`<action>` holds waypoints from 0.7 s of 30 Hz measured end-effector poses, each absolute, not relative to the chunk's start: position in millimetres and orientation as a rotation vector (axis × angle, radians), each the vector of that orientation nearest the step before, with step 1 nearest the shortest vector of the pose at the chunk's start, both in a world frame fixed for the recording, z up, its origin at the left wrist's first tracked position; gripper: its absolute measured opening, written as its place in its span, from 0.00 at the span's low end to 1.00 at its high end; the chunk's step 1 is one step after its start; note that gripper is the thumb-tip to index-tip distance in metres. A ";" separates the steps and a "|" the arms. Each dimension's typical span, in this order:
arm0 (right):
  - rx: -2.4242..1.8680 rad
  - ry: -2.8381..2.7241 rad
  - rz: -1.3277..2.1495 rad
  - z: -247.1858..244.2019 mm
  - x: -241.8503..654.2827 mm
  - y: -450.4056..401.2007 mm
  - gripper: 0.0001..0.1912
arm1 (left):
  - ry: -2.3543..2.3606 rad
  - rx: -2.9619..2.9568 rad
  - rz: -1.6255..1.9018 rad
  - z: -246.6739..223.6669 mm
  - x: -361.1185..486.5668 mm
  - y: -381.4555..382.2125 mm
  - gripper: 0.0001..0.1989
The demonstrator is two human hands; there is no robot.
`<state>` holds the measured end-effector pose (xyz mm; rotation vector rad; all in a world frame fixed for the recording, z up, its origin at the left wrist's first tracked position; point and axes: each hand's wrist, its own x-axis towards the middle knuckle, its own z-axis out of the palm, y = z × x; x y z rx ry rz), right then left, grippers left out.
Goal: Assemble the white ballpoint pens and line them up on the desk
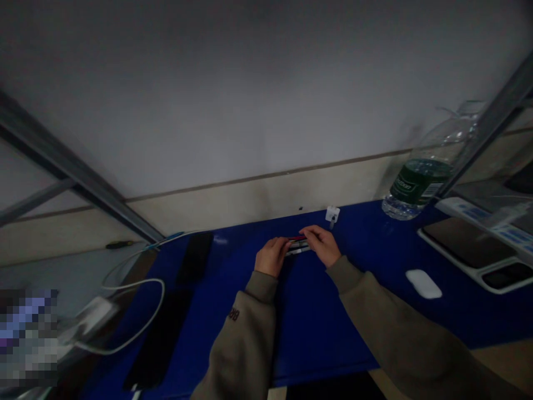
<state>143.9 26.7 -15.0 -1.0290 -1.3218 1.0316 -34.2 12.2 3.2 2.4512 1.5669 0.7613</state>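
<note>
Big picture first: the blue table [316, 328] fills the foreground, with a clear plastic water bottle [422, 178] standing at its far side. Well left of that bottle, two khaki sleeves [244, 339] reach inward, forearms angled toward each other. The left hand [272, 256] and right hand [320, 245] are closed on either end of a bundle of slim pens [298, 244], one showing red. It looks light, stiff and slick, ready to slide apart, so a firm hold around the middle looks safest.
</note>
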 end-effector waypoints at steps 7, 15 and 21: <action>-1.039 -1.266 1.040 -15.0 144.8 28.1 0.12 | 1.596 2.427 0.760 4.6 -33.3 11.6 0.13; -1.043 -1.288 1.009 -14.7 143.9 27.2 0.12 | 1.629 2.412 0.765 3.9 -33.6 11.1 0.12; -1.052 -1.267 1.022 -15.3 145.6 27.3 0.11 | 1.558 2.510 0.664 1.5 -32.5 13.3 0.13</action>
